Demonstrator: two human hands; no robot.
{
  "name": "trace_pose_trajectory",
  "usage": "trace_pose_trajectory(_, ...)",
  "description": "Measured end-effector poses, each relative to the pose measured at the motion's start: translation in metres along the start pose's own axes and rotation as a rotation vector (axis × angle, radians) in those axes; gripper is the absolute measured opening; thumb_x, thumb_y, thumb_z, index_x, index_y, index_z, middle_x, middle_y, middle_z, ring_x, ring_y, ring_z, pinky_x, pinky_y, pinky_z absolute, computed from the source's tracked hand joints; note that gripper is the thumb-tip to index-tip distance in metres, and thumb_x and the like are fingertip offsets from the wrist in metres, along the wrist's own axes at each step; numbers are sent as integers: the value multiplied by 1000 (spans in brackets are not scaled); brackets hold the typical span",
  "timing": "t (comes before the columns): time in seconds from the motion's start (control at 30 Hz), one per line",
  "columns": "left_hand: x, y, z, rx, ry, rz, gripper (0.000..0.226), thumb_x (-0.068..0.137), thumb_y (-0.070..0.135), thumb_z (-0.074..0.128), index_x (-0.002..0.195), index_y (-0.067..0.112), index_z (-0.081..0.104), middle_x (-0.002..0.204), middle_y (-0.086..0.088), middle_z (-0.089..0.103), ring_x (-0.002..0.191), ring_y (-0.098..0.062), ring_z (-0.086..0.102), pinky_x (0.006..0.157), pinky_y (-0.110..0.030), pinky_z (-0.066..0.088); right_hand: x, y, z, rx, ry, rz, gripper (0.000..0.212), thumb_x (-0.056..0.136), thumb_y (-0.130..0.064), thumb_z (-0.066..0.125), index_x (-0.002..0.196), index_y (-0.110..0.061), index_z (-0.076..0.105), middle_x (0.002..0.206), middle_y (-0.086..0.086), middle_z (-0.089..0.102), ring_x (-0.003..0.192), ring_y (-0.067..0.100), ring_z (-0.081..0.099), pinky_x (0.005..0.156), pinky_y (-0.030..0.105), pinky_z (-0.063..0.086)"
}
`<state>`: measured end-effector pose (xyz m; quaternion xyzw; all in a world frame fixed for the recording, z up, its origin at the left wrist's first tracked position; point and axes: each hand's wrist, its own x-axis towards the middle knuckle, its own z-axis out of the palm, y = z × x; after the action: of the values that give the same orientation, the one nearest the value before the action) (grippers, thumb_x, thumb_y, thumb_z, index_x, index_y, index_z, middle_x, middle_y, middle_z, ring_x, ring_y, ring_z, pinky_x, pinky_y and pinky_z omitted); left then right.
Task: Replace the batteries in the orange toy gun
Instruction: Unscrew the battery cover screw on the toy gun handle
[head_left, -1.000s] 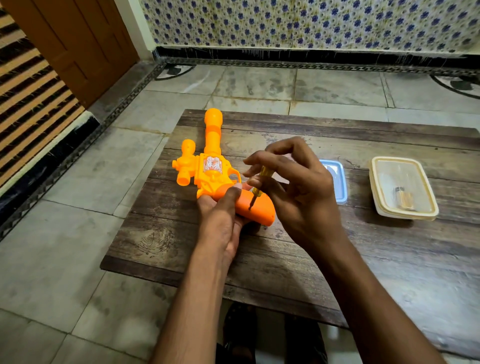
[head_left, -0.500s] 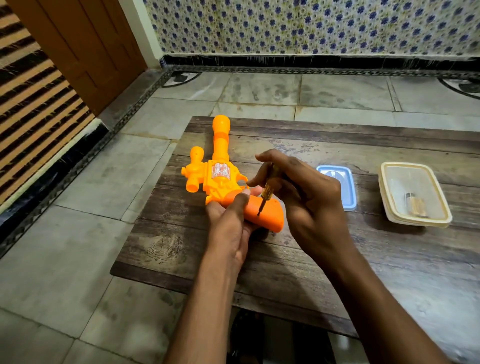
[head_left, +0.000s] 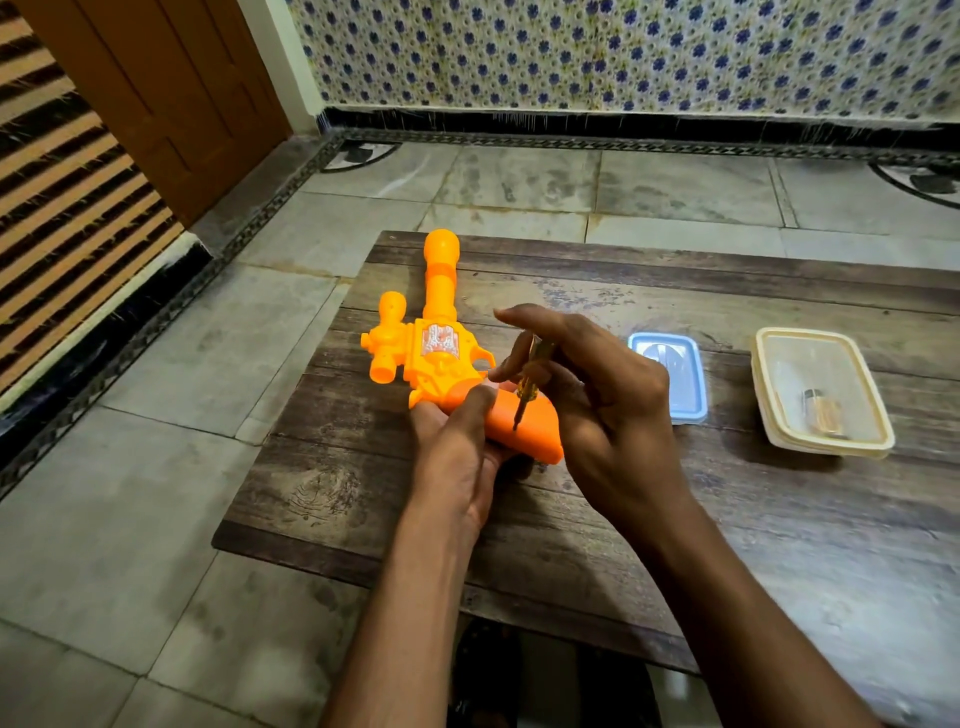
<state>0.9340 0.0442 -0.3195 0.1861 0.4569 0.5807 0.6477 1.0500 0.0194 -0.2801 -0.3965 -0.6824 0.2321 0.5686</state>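
smooth orange plastic gun (head_left: 441, 364) lies at the left of the rough wood table (head_left: 675, 519). left hand (head_left: 462, 457) grips its rounded handle; right hand (head_left: 597, 395) pinches a thin screwdriver (head_left: 527, 387), tip on the handle.

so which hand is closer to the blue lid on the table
Right. The right hand, pinching the screwdriver over the toy gun's grip, sits just beside the blue lid. The left hand holds the grip from the far side, farther from the lid.
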Motion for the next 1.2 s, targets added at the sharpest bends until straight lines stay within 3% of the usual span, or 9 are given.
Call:
trace_pose_trajectory(0.13, 1, 1, 1, 9, 26, -29, 45, 95, -2, 57, 138, 4, 45, 118, -25, 69, 91, -31, 73, 65, -49, 60, 0, 0, -2, 50, -2, 37, 52, 85, 27, 48, 126, -2, 64, 101, 13, 66, 96, 28, 72, 86, 46, 59)
trace_pose_trajectory(0.3, -1, 1, 2, -7, 17, -23, 43, 96, 0, 57, 137, 6, 45, 113, -22, 72, 98, -37, 72, 72, -58, 60, 2, -2, -2, -23, 80, -7, 26, 92, 2, 70, 117, -5, 70, 100, 11, 59, 93, 24, 67, 72, 37, 60)
trace_pose_trajectory(0.4, -3, 2, 3, 8, 9, -25, 42, 97, 2, 58, 136, 8, 45, 93, -10, 78, 91, -33, 74, 68, -56, 60, 4, 2, -3, -55, 126, -22, 36, 88, 8, 71, 121, -4, 71, 97, 14, 59, 91, 29, 69, 72, 43, 60)
trace_pose_trajectory(0.53, -4, 5, 4, -16, -23, -1, 39, 98, -1, 55, 135, 10, 48, 88, -8, 78, 82, -27, 76, 65, -50, 61, 3, 2, -1, -60, 73, -54, 53, 86, 23, 62, 135, 3, 59, 102, 11, 68, 99, 22, 71, 83, 39, 60)
trace_pose_trajectory(0.63, -5, 5, 6, -43, -29, 6, 38, 97, -4, 53, 132, 11, 49, 85, -7, 78, 75, -23, 76, 63, -49, 61, 1, 1, 0, -9, 42, -19, 39, 94, 14, 57, 131, 4, 60, 105, 10, 66, 102, 25, 69, 83, 44, 58)
trace_pose_trajectory(0.73, -4, 3, 6, -15, 8, 3, 37, 97, -2, 54, 130, 13, 48, 90, -7, 77, 76, -22, 76, 64, -51, 60, 3, -3, 0, -45, 94, -22, 24, 94, -2, 67, 118, 1, 68, 104, 12, 60, 98, 24, 67, 77, 39, 58)
trace_pose_trajectory(0.87, -5, 5, 7, -33, 12, -8, 42, 97, -1, 56, 136, 10, 44, 84, -5, 78, 85, -26, 75, 68, -52, 61, 6, -1, -1, -83, 128, -40, 31, 92, -7, 66, 123, -4, 69, 97, 14, 58, 91, 29, 68, 74, 44, 57)
trace_pose_trajectory(1.03, -7, 8, 11, -49, 0, -9, 42, 98, -3, 53, 139, 3, 45, 79, -5, 78, 70, -20, 75, 55, -42, 61, 1, 0, -3, -88, 84, -38, 40, 94, 10, 54, 133, 2, 61, 104, 11, 66, 99, 26, 68, 81, 42, 56)
trace_pose_trajectory(1.2, -10, 10, 11, -33, 9, -24, 40, 98, 0, 55, 136, 9, 46, 76, -1, 78, 74, -20, 75, 60, -47, 61, 3, 1, 0, -82, 183, 0, 32, 95, -13, 65, 126, -3, 68, 102, 11, 57, 96, 30, 67, 77, 42, 58)
